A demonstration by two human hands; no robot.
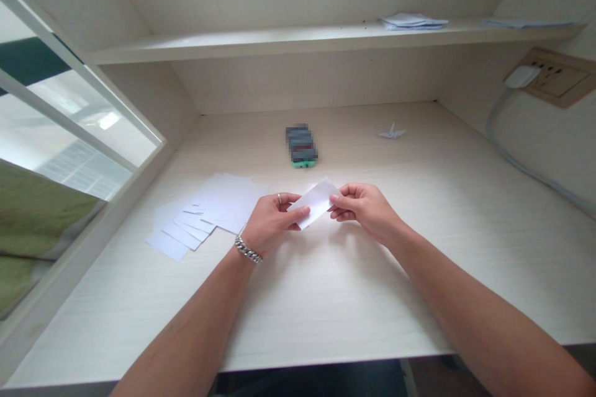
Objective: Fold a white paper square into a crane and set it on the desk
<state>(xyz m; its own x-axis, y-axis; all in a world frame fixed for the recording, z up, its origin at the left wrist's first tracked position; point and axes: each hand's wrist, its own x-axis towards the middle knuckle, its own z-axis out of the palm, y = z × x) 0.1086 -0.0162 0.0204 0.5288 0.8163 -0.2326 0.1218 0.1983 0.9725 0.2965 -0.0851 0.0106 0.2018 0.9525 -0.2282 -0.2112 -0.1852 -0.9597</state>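
Observation:
A small white sheet of paper [317,203], which looks folded, is held between my two hands above the desk. My left hand [275,216], with a ring and a chain bracelet, pinches its left end between thumb and fingers. At the opposite end, the thumb and fingers of my right hand [362,206] grip the upper right corner. Loose white paper sheets [228,195] lie spread on the desk just left of my left hand. Beyond my hands sits a phone [302,163] with a green edge, its face blurred out.
A folded paper crane [392,132] stands at the back right of the desk [354,310]. Paper stacks [413,22] rest on the shelf [279,36] above. A white plug [522,76] sits in the right wall socket, its cable [526,170] trailing down. A window frame borders the left.

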